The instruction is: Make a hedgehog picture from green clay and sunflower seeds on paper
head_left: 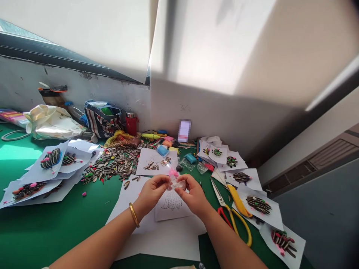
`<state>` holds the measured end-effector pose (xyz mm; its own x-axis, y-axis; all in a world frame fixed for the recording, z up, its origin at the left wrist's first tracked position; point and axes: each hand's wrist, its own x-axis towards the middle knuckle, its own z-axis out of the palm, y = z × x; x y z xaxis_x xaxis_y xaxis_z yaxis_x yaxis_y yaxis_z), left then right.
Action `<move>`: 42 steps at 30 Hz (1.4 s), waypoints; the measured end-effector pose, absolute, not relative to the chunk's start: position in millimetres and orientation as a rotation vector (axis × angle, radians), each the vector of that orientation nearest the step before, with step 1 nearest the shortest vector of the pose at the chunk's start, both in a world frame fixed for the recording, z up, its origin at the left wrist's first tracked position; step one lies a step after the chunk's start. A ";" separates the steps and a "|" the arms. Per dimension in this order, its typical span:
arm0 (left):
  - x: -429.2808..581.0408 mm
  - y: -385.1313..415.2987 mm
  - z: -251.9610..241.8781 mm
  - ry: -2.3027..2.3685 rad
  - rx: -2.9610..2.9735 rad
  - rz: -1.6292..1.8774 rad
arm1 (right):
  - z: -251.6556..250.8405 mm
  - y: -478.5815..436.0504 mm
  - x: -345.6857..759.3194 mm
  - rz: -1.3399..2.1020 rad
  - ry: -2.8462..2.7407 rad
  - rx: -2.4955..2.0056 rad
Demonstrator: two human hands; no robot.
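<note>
A small clear plastic bag (177, 184) with something pink, like modelling clay (173, 172), in it is pinched between my two hands. My left hand (153, 193), with a gold bangle at its wrist, grips the bag's left side. On the other side, my right hand (195, 196) has its thumb and fingers closed on the bag. Just below them lies a paper with a hedgehog drawing (171, 202), partly covered by my hands. Under it are white sheets (168, 243). Farther back, a sheet (141, 160) bears several sunflower seeds (151, 167).
A heap of striped sunflower seeds (116, 162) spreads at the back left. Seed-covered hedgehog pictures lie in a left stack (63, 168) and a right row (259, 205). Yellow-handled scissors (224, 203) and a yellow cutter (239, 201) rest by my right forearm. A red bottle (131, 124) stands behind.
</note>
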<state>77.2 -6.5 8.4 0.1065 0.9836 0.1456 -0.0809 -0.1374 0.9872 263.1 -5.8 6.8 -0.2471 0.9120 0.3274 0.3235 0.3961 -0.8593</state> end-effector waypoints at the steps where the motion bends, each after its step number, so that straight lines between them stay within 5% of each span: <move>1: 77.2 -6.3 7.4 1.018 1.340 1.261 | 7.1 -6.0 262.5 0.835 -1.772 -1.089; 42: 76.8 -5.8 -1.2 1.179 1.585 1.165 | 5.3 -10.0 256.4 0.513 -2.053 -1.014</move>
<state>76.8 -5.8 -1.2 0.1327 0.9713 0.1975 0.2090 -0.2222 0.9523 256.4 -10.0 5.3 -0.3830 0.7988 0.4638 0.4865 0.6013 -0.6338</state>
